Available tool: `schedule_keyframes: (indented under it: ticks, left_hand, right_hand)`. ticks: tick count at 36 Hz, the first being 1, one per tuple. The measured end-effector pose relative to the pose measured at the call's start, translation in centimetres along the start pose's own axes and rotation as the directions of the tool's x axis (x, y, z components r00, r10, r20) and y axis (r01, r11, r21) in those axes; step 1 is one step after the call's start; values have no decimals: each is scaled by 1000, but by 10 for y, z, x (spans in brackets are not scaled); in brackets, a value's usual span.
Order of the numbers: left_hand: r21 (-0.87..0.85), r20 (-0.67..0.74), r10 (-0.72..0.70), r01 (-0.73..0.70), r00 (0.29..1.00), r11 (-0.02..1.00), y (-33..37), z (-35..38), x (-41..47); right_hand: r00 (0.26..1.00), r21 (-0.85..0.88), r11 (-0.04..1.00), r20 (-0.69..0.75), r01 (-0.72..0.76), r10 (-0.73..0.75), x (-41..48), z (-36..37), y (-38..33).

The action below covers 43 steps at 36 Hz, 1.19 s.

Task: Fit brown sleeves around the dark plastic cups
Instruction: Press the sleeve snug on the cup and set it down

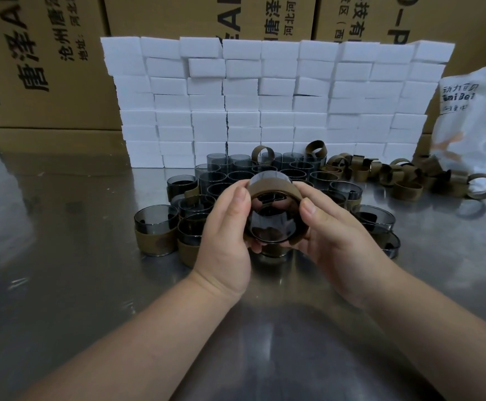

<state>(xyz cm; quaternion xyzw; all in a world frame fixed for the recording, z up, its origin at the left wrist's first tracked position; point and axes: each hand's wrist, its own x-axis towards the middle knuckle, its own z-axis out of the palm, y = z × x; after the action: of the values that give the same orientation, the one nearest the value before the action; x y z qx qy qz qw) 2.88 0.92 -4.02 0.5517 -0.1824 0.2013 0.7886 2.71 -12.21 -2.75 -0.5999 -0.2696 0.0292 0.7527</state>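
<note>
Cup (273, 227) sits tipped over the table (62, 256) between my curled left hand (230, 224) and right hand (332, 230), axis running away from me, both thumbs pinching the brown sleeve (273, 190) round its far half, so I'd slide it toward me.

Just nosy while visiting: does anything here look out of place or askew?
Yes, slightly: two loose sleeves perch on top of the bare cups at the back, away from the sleeve pile to their right. Nothing looks spilled.

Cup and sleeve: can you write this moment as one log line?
step: fitting brown sleeve around dark cup | left hand: grips both | right hand: grips both | cup: lifted, tilted
</note>
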Motion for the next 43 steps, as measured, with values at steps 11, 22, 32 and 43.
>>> schedule_keyframes:
  ticks: [11,22,32,43]
  left_hand:
    - [22,6,34,-34,999,999,1,1,0]
    - [28,-1,12,-12,1000,1000,2,0,0]
    - [38,-6,13,-13,1000,999,2,0,0]
    - [15,-23,-11,12,1000,1000,-1,0,3]
  right_hand:
    - [999,42,998,24,37,-38,0,2,-2]
    - [999,29,999,10,34,-34,0,2,-1]
    - [1000,-13,1000,-1,20,-20,1,-1,-2]
    - [1000,-5,1000,-3,30,-30,1,-1,-1]
